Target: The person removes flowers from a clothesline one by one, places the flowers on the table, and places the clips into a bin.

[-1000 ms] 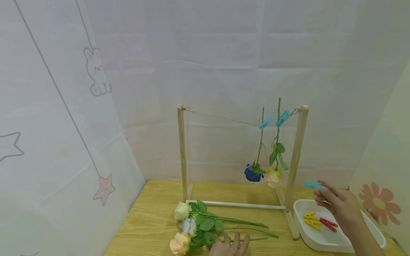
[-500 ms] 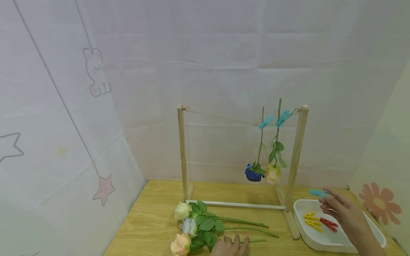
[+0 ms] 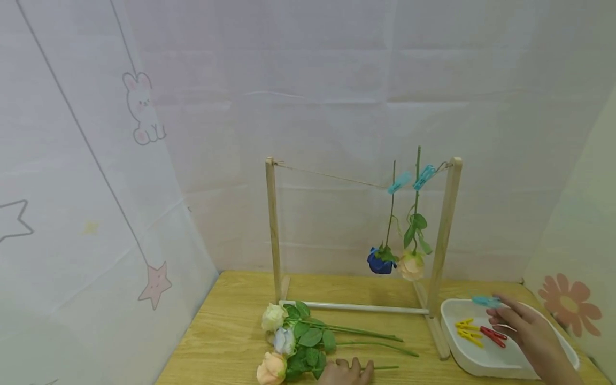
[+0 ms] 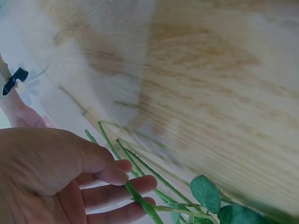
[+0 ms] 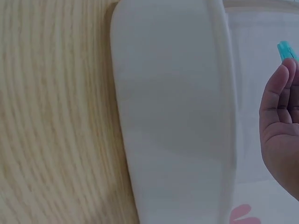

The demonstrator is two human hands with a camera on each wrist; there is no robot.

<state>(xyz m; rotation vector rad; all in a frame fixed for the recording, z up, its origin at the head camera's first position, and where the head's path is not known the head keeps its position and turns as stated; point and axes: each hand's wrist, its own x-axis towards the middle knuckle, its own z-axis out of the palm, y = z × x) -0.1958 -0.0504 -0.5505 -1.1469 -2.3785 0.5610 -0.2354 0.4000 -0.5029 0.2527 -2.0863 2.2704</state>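
Observation:
My left hand [image 3: 347, 372] pinches the green stem [image 4: 133, 191] of a rose between thumb and fingers, low over the table front. That stem appears to belong to the peach rose [image 3: 271, 368]. A white rose [image 3: 274, 317] and a pale lilac rose [image 3: 284, 341] lie beside it. Over the white tray [image 3: 474, 369], my right hand [image 3: 529, 329] pinches a light blue clothespin [image 3: 486, 301]. On the string hang a dark blue rose [image 3: 381, 262] and another peach rose [image 3: 411, 266], heads down, each under a blue clothespin [image 3: 399, 183].
A wooden frame [image 3: 273, 230] with a string [image 3: 332, 175] between its posts stands at the back of the table. Yellow clothespins [image 3: 469, 337] and red clothespins [image 3: 493, 336] lie in the tray. A printed white cloth [image 3: 313, 80] closes off the back and sides.
My right hand has moved down and slightly right with the light blue clothespin, now over the tray. The left hand and its stem have sunk slightly. The hanging peach rose sways a little.

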